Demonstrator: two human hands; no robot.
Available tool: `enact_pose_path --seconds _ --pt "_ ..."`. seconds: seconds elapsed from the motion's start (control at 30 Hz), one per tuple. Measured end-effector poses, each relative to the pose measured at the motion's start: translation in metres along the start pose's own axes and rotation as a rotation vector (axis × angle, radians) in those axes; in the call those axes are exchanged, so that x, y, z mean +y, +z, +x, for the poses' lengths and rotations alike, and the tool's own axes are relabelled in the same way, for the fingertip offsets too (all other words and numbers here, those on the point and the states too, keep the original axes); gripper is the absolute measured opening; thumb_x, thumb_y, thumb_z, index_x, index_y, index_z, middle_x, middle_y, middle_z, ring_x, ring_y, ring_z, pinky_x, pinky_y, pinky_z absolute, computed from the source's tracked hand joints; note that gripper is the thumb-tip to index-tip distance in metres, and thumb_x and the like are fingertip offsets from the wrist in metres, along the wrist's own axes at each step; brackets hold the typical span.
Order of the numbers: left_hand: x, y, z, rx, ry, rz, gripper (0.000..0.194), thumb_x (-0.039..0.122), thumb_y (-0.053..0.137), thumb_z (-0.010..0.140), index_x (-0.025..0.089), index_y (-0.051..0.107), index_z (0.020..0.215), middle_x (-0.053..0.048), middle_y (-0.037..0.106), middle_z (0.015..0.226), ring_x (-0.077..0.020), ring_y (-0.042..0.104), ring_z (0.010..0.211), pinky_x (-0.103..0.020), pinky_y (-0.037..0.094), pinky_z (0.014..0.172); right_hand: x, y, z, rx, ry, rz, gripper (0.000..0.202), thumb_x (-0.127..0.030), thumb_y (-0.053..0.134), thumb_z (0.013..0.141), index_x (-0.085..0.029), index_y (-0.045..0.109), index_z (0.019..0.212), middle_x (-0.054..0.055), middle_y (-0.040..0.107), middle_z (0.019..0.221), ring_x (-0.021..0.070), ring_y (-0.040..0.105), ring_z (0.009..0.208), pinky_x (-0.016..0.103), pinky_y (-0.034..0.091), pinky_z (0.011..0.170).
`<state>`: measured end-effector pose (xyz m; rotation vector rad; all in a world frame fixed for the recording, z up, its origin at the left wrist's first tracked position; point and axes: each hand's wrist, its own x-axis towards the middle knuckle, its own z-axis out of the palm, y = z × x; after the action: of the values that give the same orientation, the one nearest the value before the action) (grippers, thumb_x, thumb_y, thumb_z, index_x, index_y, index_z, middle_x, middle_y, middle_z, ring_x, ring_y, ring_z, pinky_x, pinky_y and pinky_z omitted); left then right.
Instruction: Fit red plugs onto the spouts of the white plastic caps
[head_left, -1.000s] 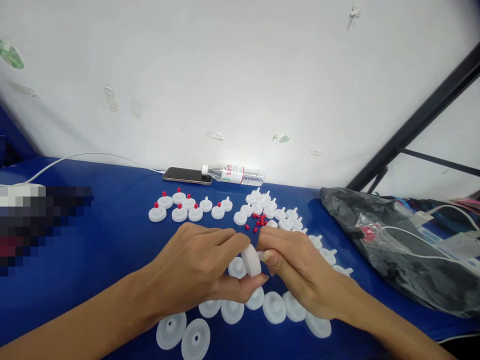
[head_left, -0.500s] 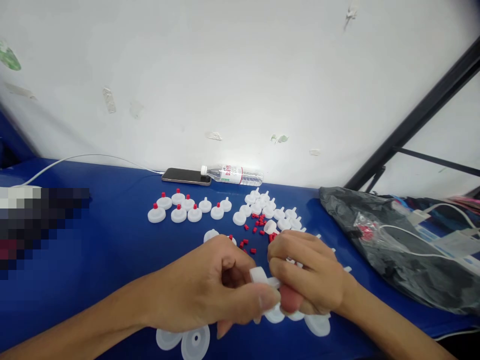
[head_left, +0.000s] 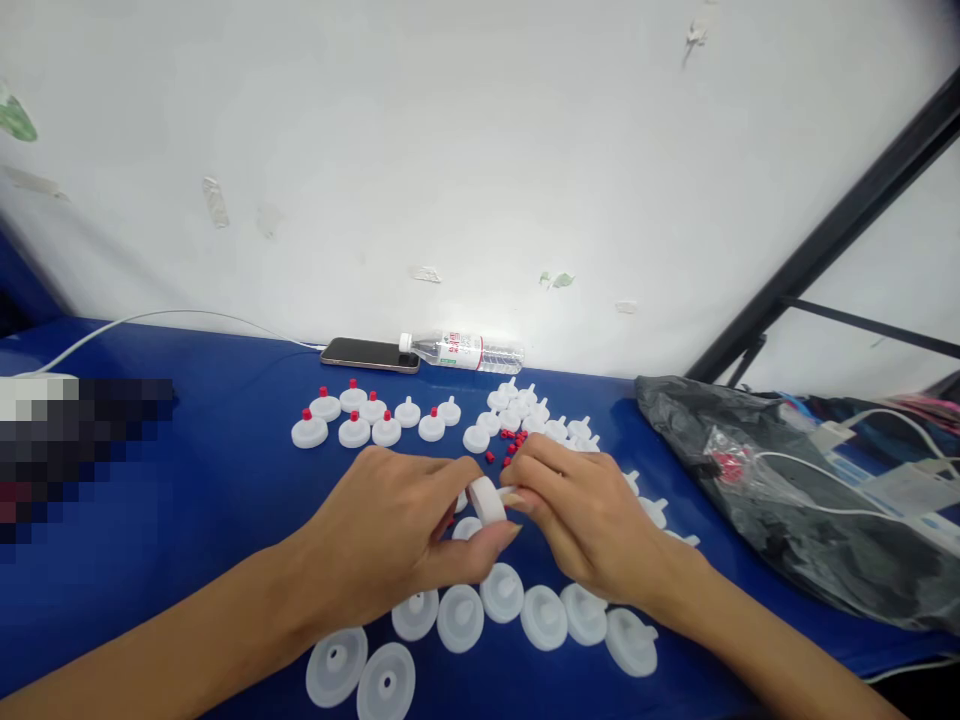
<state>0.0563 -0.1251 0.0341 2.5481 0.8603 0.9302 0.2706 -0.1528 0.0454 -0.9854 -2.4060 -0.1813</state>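
Held above the blue table is a white plastic nozzle cap [head_left: 489, 500], tilted on its side. The thumb and fingers of my left hand [head_left: 390, 535] close around its round rim. My right hand [head_left: 589, 515] pinches the narrow spout end, so the spout's tip is hidden. Just behind the hands lie small red tips [head_left: 514, 440], partly covered by my right hand. Nearer to me, several white nozzle caps [head_left: 460, 618] rest scattered on the table. Beyond my left hand stand white caps with red tips [head_left: 355, 430], and two beside them have bare spouts.
A phone [head_left: 369, 354] on a white cable and a clear plastic bottle [head_left: 465, 351] lie by the wall. More white nozzle caps [head_left: 517, 405] cluster at the back. A black plastic bag [head_left: 750, 520] with cables and packets sits at the right on the blue table [head_left: 187, 480].
Both hands have risen slightly and shifted left, with the white nozzle cap between them. It has turned, and more of its rim shows. White caps below the hands are now uncovered.
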Motion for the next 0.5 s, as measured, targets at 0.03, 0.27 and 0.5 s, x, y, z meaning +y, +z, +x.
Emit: enact_pose_path --seconds 0.03,0.27,0.5 --pt "0.000 0.001 -0.001 -0.006 -0.011 -0.019 0.029 0.041 0.054 0.089 0.019 0.056 0.070 0.007 0.052 0.052 -0.0068 0.040 0.043 -0.023 0.026 0.046 0.000 0.000 0.000 -0.007 0.000 -0.005 0.033 -0.029 0.032 0.107 -0.017 0.057 0.089 0.001 0.053 0.080 0.0107 0.041 0.059 0.024 0.029 0.052" --pt "0.012 0.001 0.000 -0.112 -0.199 -0.341 0.044 0.039 0.034 0.099 0.020 0.032 0.059 0.006 0.035 0.054 -0.0089 0.033 0.052 -0.026 0.027 0.051 0.001 0.002 0.000 0.092 -0.160 -0.049 0.043 -0.034 0.027 0.109 -0.015 0.059 0.086 0.003 0.058 0.079 0.0099 0.047 0.059 0.024 0.033 0.053" --pt "0.010 -0.005 0.002 -0.161 -0.203 -0.366 0.046 0.040 0.030 0.101 0.020 0.037 0.060 0.006 0.039 0.053 -0.0088 0.037 0.050 -0.026 0.027 0.050 0.001 -0.001 0.003 0.177 -0.179 -0.081 0.027 -0.034 0.044 0.106 -0.016 0.064 0.103 0.001 0.061 0.081 0.0069 0.047 0.056 0.021 0.035 0.052"
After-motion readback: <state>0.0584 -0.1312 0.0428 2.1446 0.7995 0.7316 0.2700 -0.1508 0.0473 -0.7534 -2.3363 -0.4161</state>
